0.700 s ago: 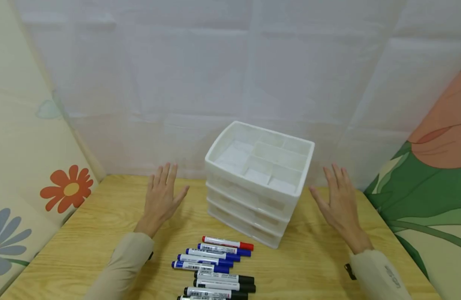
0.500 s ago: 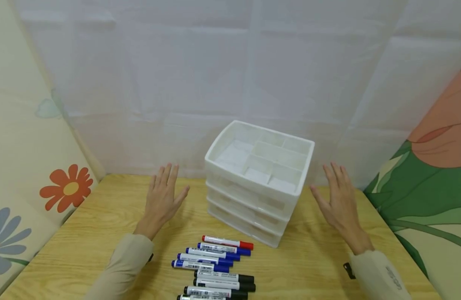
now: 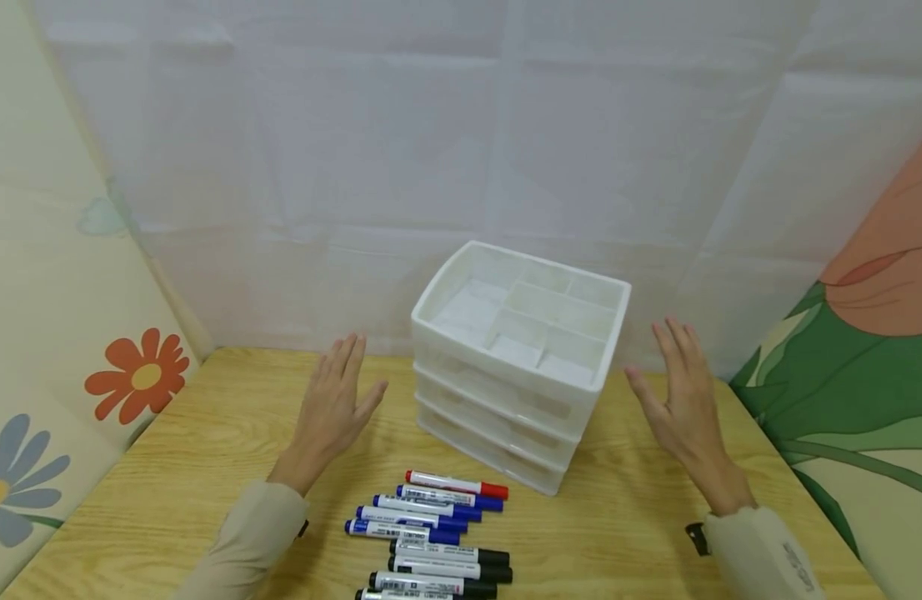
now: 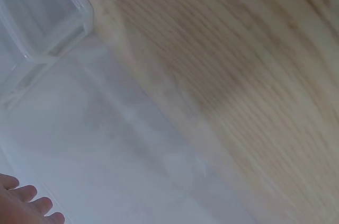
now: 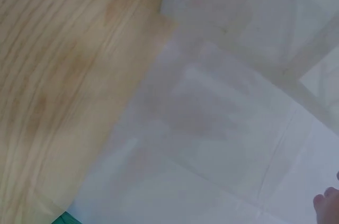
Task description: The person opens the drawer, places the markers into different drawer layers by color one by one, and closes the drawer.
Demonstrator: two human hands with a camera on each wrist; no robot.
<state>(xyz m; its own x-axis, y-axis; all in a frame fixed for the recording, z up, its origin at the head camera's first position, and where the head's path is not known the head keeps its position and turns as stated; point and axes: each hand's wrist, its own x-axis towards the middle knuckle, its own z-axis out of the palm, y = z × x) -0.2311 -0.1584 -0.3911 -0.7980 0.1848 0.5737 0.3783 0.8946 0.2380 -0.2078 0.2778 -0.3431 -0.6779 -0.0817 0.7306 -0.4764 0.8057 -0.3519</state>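
Observation:
A white plastic drawer organizer point(image 3: 498, 375) stands turned at an angle on the wooden table, its divided top tray uncovered and its see-through drawers closed. To its left, my left hand point(image 3: 332, 415) hovers with straight fingers and the thumb apart, holding nothing. On the other side my right hand point(image 3: 682, 417) is held up the same way, near the organizer but not on it. Several markers lie in a column before the organizer: a red marker point(image 3: 457, 484) at the top, then blue markers point(image 3: 427, 508), then black markers point(image 3: 449, 569). Fingertips point(image 4: 42, 205) show low in the left wrist view.
Behind the table point(image 3: 168, 442) hangs a creased white sheet point(image 3: 318, 150). Flower-patterned panels flank it, with a red flower point(image 3: 146, 375) on the left and green leaves point(image 3: 859, 400) on the right. The lowest marker is cut off by the head view's bottom edge.
My left hand has shifted slightly right, towards the organizer, and turned a little. The right hand has moved slightly up and right. Organizer and markers stay put.

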